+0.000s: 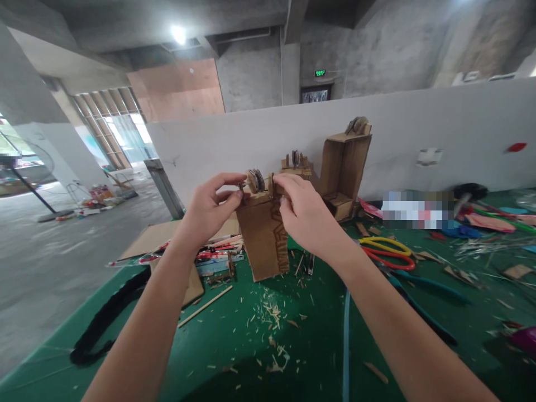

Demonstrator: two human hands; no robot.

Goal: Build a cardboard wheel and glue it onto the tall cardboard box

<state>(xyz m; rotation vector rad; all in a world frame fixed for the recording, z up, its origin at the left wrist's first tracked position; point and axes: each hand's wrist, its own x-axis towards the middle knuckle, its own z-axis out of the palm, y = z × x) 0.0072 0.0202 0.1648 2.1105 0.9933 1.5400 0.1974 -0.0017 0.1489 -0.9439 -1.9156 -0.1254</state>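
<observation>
There is room to pass over the wood shavings (272, 315); the cardboard box (263, 243) blocks beyond.

Above the dark doorway (316, 96), a green-lit sign (320, 73) reads "EXIT"; its upper line is too small to read.

Cannot see the upper right corner of the cardboard box (262, 240) behind the right hand (307, 206). Cannot identify the pixelated item (419, 211) at three o'clock, nor the purple object (525, 339) cut off near four o'clock. See only part of the standing fan (34, 190), cropped at nine o'clock.
</observation>
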